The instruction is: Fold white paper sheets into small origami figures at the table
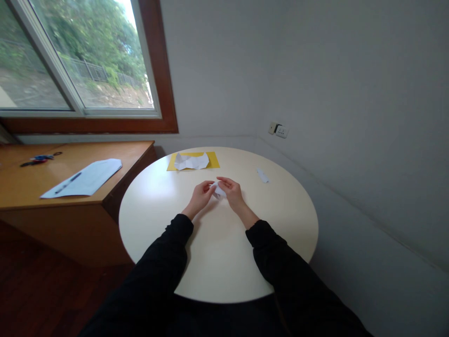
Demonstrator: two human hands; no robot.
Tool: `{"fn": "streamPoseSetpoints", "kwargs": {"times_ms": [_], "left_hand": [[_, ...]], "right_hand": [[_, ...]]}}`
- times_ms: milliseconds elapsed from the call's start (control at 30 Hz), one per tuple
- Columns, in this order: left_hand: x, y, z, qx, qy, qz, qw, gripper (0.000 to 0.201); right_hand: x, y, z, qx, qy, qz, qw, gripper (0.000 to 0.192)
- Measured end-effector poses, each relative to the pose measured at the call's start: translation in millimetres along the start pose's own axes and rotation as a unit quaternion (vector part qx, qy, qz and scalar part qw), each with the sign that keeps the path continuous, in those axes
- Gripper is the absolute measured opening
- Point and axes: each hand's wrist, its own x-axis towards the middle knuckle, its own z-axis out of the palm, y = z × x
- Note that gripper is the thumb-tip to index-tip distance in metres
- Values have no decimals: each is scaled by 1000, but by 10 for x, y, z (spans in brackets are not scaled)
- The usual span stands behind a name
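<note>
Between my hands, just above the middle of the round table (217, 262), is a small folded piece of white paper (219, 190). My left hand (202, 195) grips its left side, thumb and fingers closed on it. From the right, my right hand (231, 191) holds the other side, its fingers curled over the top. Parts of the paper are hidden behind the fingers, so its full shape cannot be made out. A loose flap of it points down below my hands.
At the table's back lies a creased white sheet (191, 161) on yellow paper (214, 160). A white paper strip (262, 176) lies to the right. On the wooden desk (133, 154) at left are white papers (94, 175), a pen (68, 182) and scissors (42, 159).
</note>
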Motion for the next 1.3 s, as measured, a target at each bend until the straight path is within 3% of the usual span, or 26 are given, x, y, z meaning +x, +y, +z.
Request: {"fn": "streamPoseSetpoints", "kwargs": {"times_ms": [233,500,700,867,967,1133,1300], "left_hand": [[31,-71,5,-12,57,-39,998,17],[42,-121,-8,-62,88,-50,993,18],[29,-90,-18,-112,62,-70,989,19],[28,-38,-65,-99,38,-99,989,25],[35,-12,-109,-46,-8,-85,995,35],[28,19,-153,78,-102,-62,990,33],[2,27,-141,130,-100,-65,984,36]], "right_hand": [[0,38,23,-74,9,-45,996,28],[-25,59,65,-24,-22,71,997,33],[-36,50,80,-12,-53,67,996,31],[-22,51,53,-24,-29,60,998,27],[-6,54,21,-32,-15,68,997,28],[14,51,-40,-54,2,76,996,26],[30,62,-67,-60,15,93,994,23]]}}
